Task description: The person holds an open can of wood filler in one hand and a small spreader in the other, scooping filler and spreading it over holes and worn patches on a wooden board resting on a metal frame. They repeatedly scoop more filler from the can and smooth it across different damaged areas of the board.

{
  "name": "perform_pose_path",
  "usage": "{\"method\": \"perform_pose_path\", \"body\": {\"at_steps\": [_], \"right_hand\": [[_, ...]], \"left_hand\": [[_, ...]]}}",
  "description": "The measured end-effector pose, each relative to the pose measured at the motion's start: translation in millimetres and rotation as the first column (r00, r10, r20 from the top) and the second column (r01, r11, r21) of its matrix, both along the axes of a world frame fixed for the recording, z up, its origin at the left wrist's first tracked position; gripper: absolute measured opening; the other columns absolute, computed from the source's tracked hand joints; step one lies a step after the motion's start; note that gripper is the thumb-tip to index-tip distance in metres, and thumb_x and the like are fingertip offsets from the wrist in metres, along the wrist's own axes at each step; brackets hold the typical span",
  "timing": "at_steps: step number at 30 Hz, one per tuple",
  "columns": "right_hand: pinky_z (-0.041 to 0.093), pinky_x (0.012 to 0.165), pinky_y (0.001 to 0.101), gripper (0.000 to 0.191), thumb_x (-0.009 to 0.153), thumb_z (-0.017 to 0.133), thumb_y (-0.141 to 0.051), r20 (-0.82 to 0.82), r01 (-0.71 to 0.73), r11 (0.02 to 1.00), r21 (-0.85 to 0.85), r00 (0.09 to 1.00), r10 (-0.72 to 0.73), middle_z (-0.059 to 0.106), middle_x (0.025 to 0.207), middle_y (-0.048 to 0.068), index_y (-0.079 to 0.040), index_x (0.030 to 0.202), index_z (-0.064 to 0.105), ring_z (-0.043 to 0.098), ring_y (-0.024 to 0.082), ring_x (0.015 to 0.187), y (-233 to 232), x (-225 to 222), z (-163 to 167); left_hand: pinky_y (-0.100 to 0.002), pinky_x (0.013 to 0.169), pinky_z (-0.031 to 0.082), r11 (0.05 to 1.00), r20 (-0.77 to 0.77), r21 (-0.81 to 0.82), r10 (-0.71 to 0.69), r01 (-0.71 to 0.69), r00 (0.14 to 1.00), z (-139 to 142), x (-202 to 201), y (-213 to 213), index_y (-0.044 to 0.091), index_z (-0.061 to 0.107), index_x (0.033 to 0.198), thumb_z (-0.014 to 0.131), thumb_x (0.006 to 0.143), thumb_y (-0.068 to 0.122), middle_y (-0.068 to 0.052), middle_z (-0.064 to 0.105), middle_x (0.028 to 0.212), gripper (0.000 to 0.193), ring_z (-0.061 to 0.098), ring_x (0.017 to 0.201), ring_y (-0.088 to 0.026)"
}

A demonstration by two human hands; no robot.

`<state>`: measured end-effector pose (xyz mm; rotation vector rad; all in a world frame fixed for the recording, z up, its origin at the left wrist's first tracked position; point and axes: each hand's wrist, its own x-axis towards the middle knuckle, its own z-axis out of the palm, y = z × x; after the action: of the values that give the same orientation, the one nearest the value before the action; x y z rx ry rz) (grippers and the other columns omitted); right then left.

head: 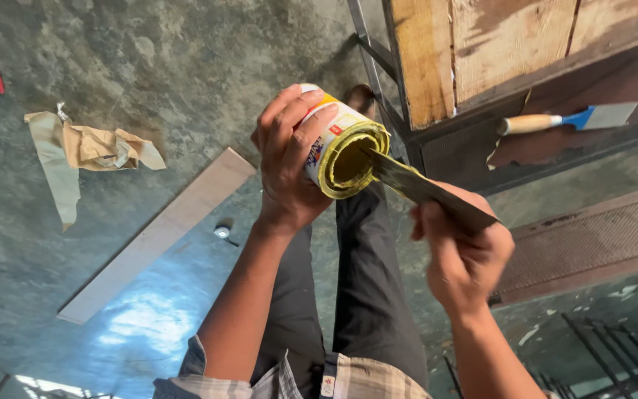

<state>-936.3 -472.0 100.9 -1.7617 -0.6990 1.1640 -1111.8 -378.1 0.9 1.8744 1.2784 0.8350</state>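
My left hand grips a small round can with a white label and a yellow-smeared rim, tilted so its open mouth faces me. My right hand holds a flat metal scraper blade whose tip reaches into the can's mouth. Both hands are raised above my dark trouser legs.
A second scraper with a wooden handle and blue collar lies on a dark metal frame beside wooden boards. On the concrete floor lie a long pale wooden strip and crumpled brown paper tape. Metal mesh panel at right.
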Motion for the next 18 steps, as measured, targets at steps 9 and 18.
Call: {"method": "perform_pose_path", "body": {"at_steps": [9,18], "right_hand": [[0.053,0.070,0.0270,0.029,0.097,0.059,0.006,0.283,-0.223,0.974,-0.034,0.933,0.224,0.071,0.100,0.011,-0.001,0.124,0.068,0.064,0.014,0.080,29.4,-11.3,9.2],[0.047,0.060,0.0302,0.034,0.089,0.076,0.004,0.545,-0.253,0.944,-0.211,0.772,0.328,0.059,0.083,0.008,-0.011,0.121,0.075,0.057,0.017,0.065,30.0,-24.5,-7.0]], "left_hand": [[-0.044,0.119,0.037,0.998,-0.022,-0.019,-0.066,0.066,0.998,0.8,-0.8,-5.2,0.016,0.055,0.141,0.093,0.090,0.028,-0.006,0.052,0.146,0.064,0.046,0.144,-0.032],[-0.050,0.123,0.033,0.996,-0.074,0.008,-0.086,0.087,0.993,-2.1,14.1,-17.2,0.016,0.057,0.139,0.090,0.093,0.031,-0.006,0.053,0.144,0.058,0.045,0.143,-0.032]]}}
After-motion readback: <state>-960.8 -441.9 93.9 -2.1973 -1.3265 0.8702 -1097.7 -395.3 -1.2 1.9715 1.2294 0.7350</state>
